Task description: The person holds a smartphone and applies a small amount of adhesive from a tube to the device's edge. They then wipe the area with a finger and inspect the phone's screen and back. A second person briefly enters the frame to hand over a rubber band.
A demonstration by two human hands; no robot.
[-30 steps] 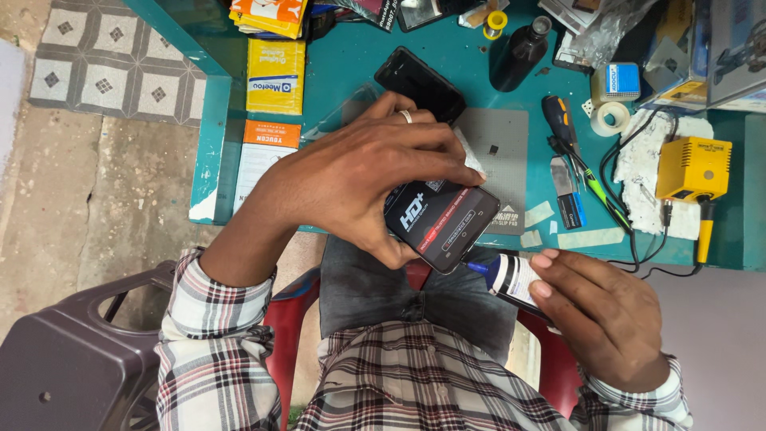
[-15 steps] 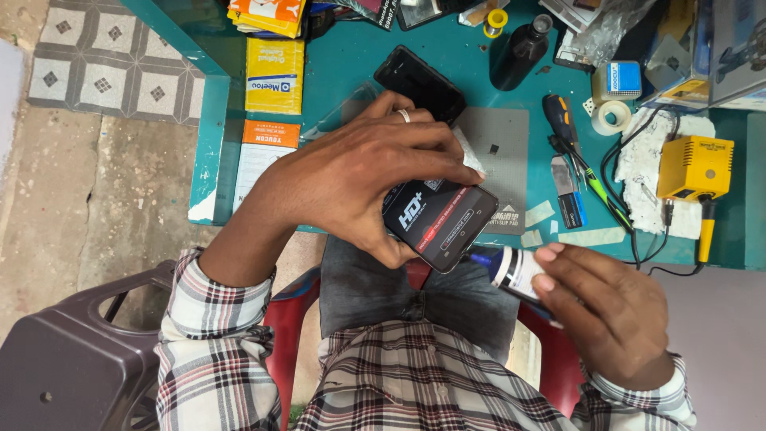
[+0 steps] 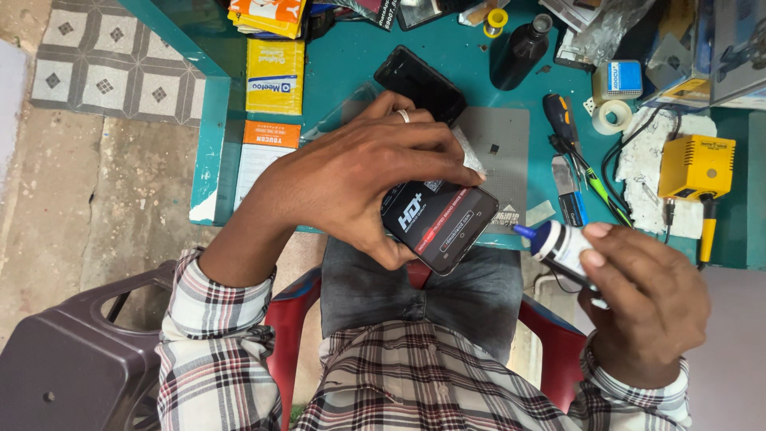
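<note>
My left hand (image 3: 359,179) grips a black smartphone (image 3: 443,225) with a printed film on its screen, holding it tilted over my lap at the teal table's (image 3: 351,60) front edge. A ring sits on one finger. My right hand (image 3: 646,299) holds a small white glue tube (image 3: 558,246) with a blue nozzle. The nozzle points left toward the phone's right edge, a short gap away.
On the table lie a second black phone (image 3: 420,82), a grey work mat (image 3: 499,152), a dark bottle (image 3: 519,52), a tape roll (image 3: 610,117), screwdrivers (image 3: 566,128), a yellow soldering station (image 3: 696,166) and yellow and orange boxes (image 3: 274,77). A grey plastic stool (image 3: 72,359) stands at the left.
My right hand has drawn the glue tube away to the right, off the phone's lower corner. The left hand keeps the phone almost still.
</note>
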